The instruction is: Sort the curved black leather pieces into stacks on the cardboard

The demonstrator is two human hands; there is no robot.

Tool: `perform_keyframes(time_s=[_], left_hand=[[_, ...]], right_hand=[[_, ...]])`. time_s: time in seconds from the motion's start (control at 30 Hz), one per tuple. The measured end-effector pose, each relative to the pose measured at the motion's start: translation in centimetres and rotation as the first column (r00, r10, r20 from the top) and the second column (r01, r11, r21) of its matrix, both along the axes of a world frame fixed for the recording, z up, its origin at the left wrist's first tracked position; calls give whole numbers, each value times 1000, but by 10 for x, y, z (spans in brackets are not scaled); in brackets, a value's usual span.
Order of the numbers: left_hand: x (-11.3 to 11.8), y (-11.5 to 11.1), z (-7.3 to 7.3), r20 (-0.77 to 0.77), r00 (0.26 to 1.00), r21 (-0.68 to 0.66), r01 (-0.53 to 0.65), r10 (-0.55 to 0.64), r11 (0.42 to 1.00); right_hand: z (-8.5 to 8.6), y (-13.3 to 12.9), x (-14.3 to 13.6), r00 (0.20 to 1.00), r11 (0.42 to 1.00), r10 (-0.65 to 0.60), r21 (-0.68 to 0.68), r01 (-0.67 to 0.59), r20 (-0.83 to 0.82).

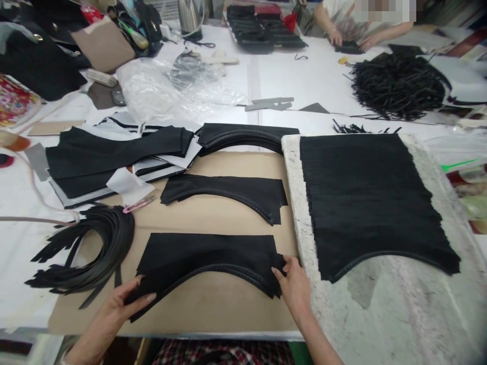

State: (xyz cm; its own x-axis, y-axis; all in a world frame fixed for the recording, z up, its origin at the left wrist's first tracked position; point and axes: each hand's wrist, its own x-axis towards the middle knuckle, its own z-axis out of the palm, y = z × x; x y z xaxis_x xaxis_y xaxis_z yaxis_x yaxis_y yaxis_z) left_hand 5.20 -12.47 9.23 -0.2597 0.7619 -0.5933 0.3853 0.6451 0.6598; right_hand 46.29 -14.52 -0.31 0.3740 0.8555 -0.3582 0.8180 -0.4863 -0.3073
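A black fabric panel (213,253) with a curved, piped lower edge lies in front of me on a tan board (213,314). My left hand (127,301) pinches its lower left corner between thumb and fingers. At the right end, my right hand (292,284) grips the panel's other corner. A similar black curved piece (224,190) lies just beyond it on the board. Farther back, a stack of curved black pieces (243,134) rests at the board's far edge.
Left are a coil of black strips (110,248), pink-handled snips (139,204) and piled black panels (114,157). Overlapping black pieces (369,197) cover a pale slab (380,314) on the right. Beyond are plastic wrap (152,91), a strip heap (397,83) and another person's hands (335,36).
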Motion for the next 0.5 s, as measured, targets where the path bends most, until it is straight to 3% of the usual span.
perform_keyframes(time_s=[0.1,0.3,0.5], left_hand=[[5,-3,15,75,994,-78,82,-77,994],[5,-14,24,232,956,-4,187,-181,982],[3,-20,23,240,971,-6,-20,21,1000]], right_hand=[[-3,-1,1,1000,1000,0,19,1,-14],[-11,-8,2,1000,975,14,220,-15,6],[-11,-20,5,962,964,-88,220,148,-257]])
